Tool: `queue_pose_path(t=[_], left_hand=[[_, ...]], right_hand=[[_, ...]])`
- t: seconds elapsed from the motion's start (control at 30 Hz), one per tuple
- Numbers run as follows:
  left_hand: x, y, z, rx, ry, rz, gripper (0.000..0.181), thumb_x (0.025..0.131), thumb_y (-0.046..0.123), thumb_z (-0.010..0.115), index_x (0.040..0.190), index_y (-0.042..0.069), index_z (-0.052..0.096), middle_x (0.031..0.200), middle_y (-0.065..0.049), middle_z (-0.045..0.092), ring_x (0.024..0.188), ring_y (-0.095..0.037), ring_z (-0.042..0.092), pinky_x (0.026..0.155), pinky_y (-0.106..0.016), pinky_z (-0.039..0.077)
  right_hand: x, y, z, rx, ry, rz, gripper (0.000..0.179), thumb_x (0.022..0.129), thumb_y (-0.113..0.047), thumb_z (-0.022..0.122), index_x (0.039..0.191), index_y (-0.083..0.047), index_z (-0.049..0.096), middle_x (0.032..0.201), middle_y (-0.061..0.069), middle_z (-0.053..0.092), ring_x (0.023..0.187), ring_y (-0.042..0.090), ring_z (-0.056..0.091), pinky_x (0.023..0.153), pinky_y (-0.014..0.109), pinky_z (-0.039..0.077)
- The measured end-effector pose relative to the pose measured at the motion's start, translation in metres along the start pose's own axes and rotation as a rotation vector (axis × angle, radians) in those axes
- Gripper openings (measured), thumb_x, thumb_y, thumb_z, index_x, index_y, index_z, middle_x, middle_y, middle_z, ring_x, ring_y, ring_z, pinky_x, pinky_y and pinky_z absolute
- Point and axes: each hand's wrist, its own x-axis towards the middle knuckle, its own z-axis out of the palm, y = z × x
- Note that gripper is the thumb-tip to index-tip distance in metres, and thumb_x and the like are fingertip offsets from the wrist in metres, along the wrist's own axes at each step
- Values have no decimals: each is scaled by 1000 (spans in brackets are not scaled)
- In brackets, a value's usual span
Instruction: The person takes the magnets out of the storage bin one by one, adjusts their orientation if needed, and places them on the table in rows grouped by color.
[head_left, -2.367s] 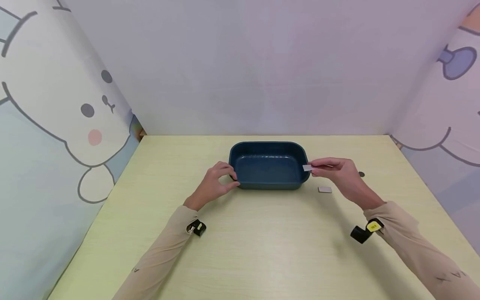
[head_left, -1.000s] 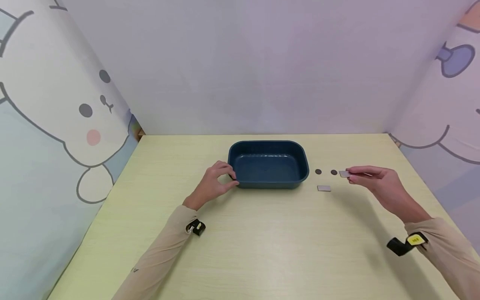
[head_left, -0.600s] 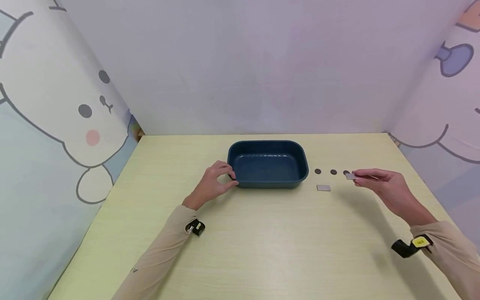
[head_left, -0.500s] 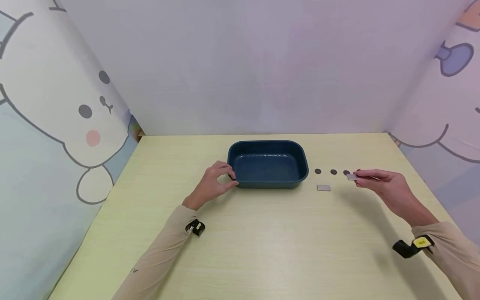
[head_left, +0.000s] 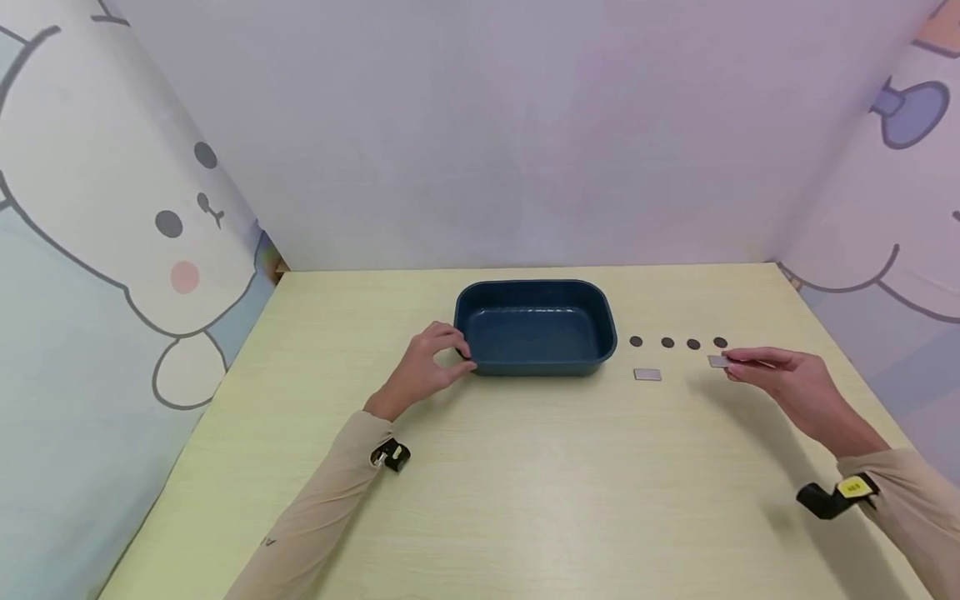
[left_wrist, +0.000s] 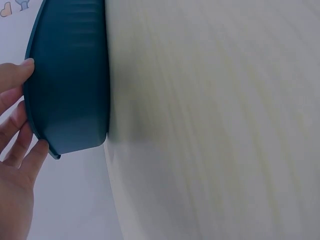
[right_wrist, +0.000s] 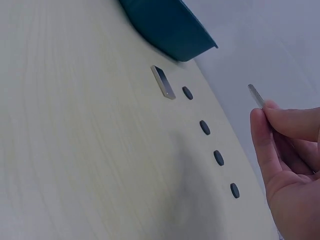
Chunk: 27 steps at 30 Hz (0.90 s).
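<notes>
A dark blue rectangular basin (head_left: 536,367) stands on the table. At its left corner my left hand (head_left: 423,371) holds the rim; in the left wrist view the thumb and fingertips of the left hand (left_wrist: 15,135) lie on that rim. My right hand (head_left: 802,392) pinches a small flat grey rectangular plate (head_left: 719,362) between thumb and fingers, above the table. A second such plate (head_left: 647,375) lies right of the basin. Several dark round discs (head_left: 667,342) lie in a row behind the plates. The right wrist view shows the held plate (right_wrist: 255,95) edge-on.
The pale wooden table (head_left: 525,483) ends at a white cloth wall (head_left: 525,150) behind the basin. Printed cartoon cloths hang at both sides. Inside the basin only its bare floor shows.
From the basin's right rim, my right hand has carried the plate rightward past the discs, then slightly towards me, uncovering the row. My left hand has stayed at the basin's corner.
</notes>
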Motion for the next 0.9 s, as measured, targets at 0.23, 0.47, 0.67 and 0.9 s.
queue_pose_path(t=[0.23, 0.47, 0.67, 0.9], left_hand=[[-1, 1, 1, -3, -6, -4, 13, 77, 14, 79, 81, 13, 67, 94, 0, 61, 100, -17, 51, 88, -35, 45], [1, 2, 0, -2, 7, 12, 14, 77, 13, 80, 81, 12, 67, 93, 0, 62, 99, -19, 52, 87, -36, 45], [1, 1, 0, -4, 10, 17, 14, 76, 14, 80, 81, 13, 67, 94, 0, 62, 100, -19, 52, 88, -36, 45], [1, -1, -1, -4, -7, 0, 12, 78, 16, 79, 82, 14, 67, 95, 2, 61, 101, -17, 51, 89, -35, 44]], right_hand=[[0, 7, -9, -140, 53, 42, 24, 85, 9, 63, 108, 4, 69, 96, 4, 72, 86, 12, 69, 77, 25, 52], [3, 14, -21, -376, 67, 61, 25, 84, -3, 70, 110, 1, 69, 96, -6, 72, 89, 1, 66, 74, 18, 51], [6, 20, -29, -678, 110, 56, 33, 84, -19, 74, 112, -3, 69, 94, -15, 71, 88, -7, 60, 69, 14, 47], [12, 23, -33, -726, 75, 10, 31, 83, -17, 75, 109, -1, 70, 92, -17, 70, 87, -10, 57, 69, 9, 43]])
